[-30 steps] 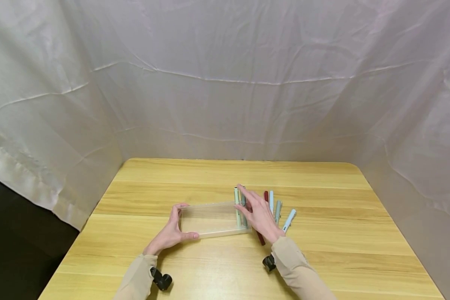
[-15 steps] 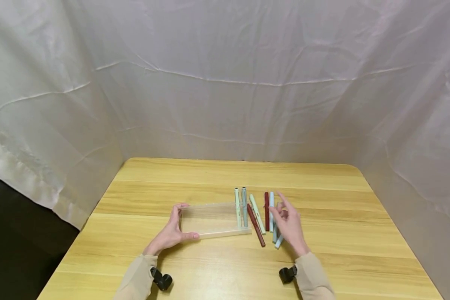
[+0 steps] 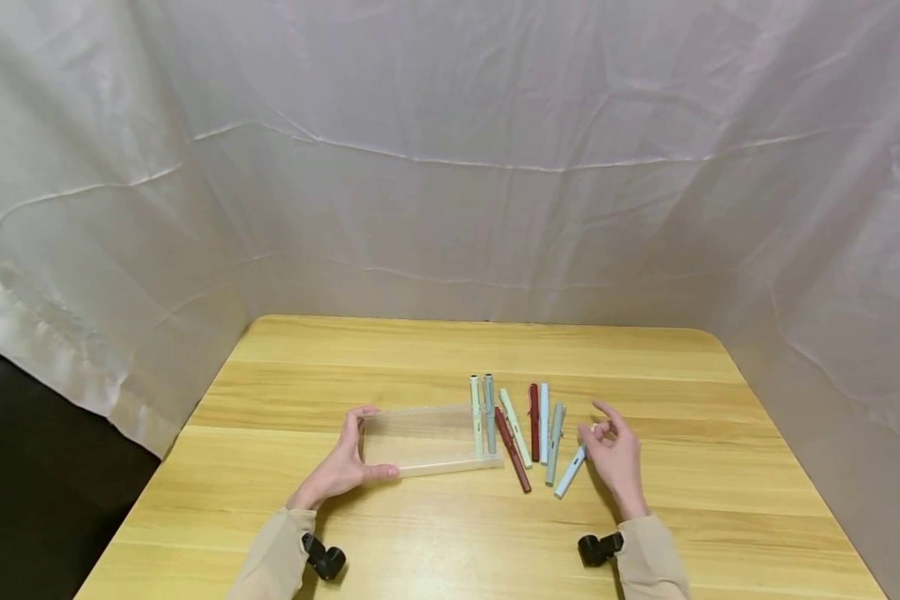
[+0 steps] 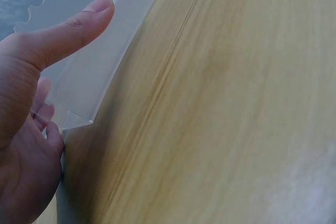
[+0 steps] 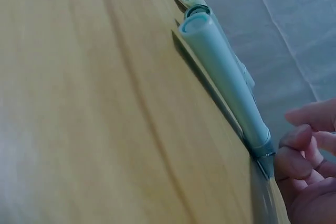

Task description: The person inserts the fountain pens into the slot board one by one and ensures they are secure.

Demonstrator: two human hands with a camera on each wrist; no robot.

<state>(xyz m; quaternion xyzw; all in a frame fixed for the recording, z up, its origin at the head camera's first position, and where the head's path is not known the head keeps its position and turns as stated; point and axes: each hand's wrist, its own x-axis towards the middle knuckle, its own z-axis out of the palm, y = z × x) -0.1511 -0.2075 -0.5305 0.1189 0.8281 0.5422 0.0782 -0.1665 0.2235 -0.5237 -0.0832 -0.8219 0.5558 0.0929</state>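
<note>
head: bright, soft light | worktop (image 3: pixel 435 542): pale glare | wrist views: dimmer, bluish, soft | pen (image 5: pixel 226 77): dark shadow alongside

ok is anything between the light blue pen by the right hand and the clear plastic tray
Yes: between the slim light blue pen and the clear rectangular plastic tray lie a grey-green pen, another light blue pen, two dark red pens and a pale green pen.

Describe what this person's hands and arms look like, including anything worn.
The left hand and right hand are both ungloved. Plain beige sleeves reach close to the wrists, and a small black device with a rounded end sits at each wrist.
</note>
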